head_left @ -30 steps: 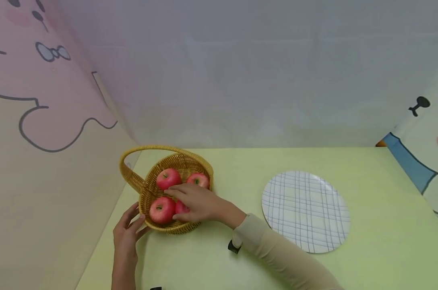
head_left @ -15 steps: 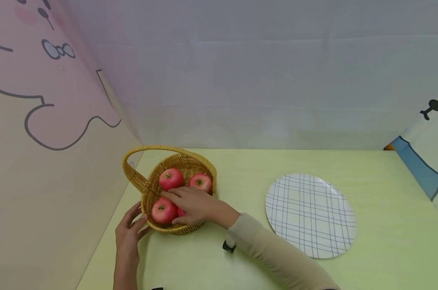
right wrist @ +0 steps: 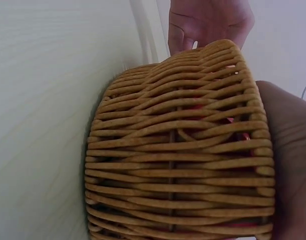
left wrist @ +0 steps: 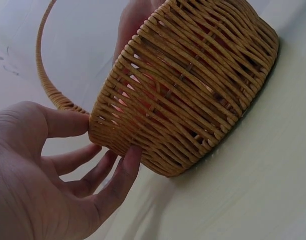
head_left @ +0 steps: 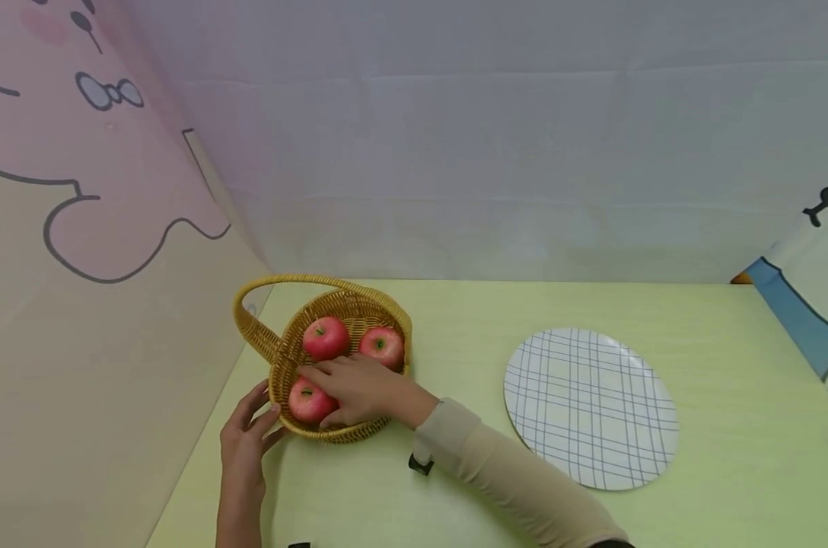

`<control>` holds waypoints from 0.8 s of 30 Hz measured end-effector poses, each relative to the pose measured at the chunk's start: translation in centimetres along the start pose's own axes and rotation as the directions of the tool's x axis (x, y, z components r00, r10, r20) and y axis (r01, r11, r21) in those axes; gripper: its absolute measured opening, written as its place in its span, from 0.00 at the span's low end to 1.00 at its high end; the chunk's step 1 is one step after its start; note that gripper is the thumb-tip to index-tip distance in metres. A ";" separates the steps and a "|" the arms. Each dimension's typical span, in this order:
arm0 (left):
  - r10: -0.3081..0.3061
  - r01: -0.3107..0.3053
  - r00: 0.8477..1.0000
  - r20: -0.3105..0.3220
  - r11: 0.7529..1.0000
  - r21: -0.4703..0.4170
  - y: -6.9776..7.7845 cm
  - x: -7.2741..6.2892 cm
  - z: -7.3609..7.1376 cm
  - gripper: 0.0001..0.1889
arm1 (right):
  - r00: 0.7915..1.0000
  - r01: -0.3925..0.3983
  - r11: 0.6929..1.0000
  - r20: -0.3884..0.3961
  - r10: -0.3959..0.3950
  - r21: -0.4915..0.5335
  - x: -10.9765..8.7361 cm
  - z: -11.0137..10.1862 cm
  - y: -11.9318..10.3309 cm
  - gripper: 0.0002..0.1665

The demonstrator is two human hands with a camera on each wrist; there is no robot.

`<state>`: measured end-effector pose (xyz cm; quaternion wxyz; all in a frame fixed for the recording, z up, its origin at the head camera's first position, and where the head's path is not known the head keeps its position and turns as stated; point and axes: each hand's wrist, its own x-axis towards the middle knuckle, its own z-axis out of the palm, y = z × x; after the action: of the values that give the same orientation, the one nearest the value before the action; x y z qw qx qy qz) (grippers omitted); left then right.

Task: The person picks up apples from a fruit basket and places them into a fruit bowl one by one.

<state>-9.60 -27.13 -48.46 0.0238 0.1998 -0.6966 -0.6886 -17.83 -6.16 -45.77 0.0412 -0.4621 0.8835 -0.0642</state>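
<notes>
A wicker basket [head_left: 348,304] with a tall arched handle stands at the left of the table, red apples inside it. My left hand [head_left: 244,445] holds the basket's near left side; in the left wrist view its fingertips press the woven wall close under the rim. From the right, my right hand [head_left: 359,390] reaches over the rim into the basket. Its fingers and thumb lie on either side of the front left apple [head_left: 311,401]. Behind are another apple [head_left: 326,338] and one at the right [head_left: 383,347]. The right wrist view shows mostly woven wall, hiding that hand's fingers.
A white oval plate [head_left: 592,411] with blue grid lines lies on the pale yellow-green table [head_left: 743,396], right of the basket. A cartoon-printed wall [head_left: 133,228] rises close beside the basket's left; a pale wall [head_left: 489,152] stands behind.
My right hand has shifted left and slightly down inside the basket, from over a fourth apple to the front left one. My left hand stays at the basket. The head view has shifted slightly.
</notes>
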 end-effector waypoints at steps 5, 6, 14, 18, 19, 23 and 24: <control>-0.001 0.001 1.000 -0.006 1.000 0.002 0.0 0.0 0.1 0.27 | 1.000 -0.020 0.999 0.022 0.021 -0.041 0.5 0.3 -0.2 0.55; -0.001 0.001 1.000 -0.007 1.000 0.001 0.0 0.0 0.1 0.26 | 1.000 -0.021 0.999 0.022 0.022 -0.049 0.6 0.3 -0.2 0.55; 0.012 -0.012 1.000 -0.011 1.000 -0.004 0.1 -0.1 0.2 0.26 | 0.999 -0.037 0.998 0.021 0.039 -0.052 0.7 0.2 -0.3 0.53; 0.012 -0.012 1.000 -0.012 1.000 -0.004 0.2 -0.2 0.2 0.26 | 0.999 -0.033 0.997 0.011 0.034 -0.065 0.6 0.0 -0.4 0.50; 0.012 -0.012 1.000 -0.011 1.000 -0.004 0.2 -0.3 0.2 0.26 | 1.000 -0.030 0.997 0.006 0.031 -0.070 0.6 0.0 -0.4 0.49; 0.019 -0.019 1.000 -0.005 1.000 -0.008 0.1 -0.3 0.2 0.27 | 0.999 -0.025 0.996 -0.023 0.023 -0.086 0.7 0.1 -0.4 0.49; 0.021 -0.021 1.000 -0.003 1.000 -0.010 0.1 -0.3 0.1 0.27 | 0.999 -0.024 0.996 -0.030 0.022 -0.088 0.7 0.2 -0.4 0.49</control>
<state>-9.35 -26.90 -48.31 0.0330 0.1934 -0.6950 -0.6917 -17.85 -6.97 -45.88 0.0087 -0.4523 0.8913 -0.0315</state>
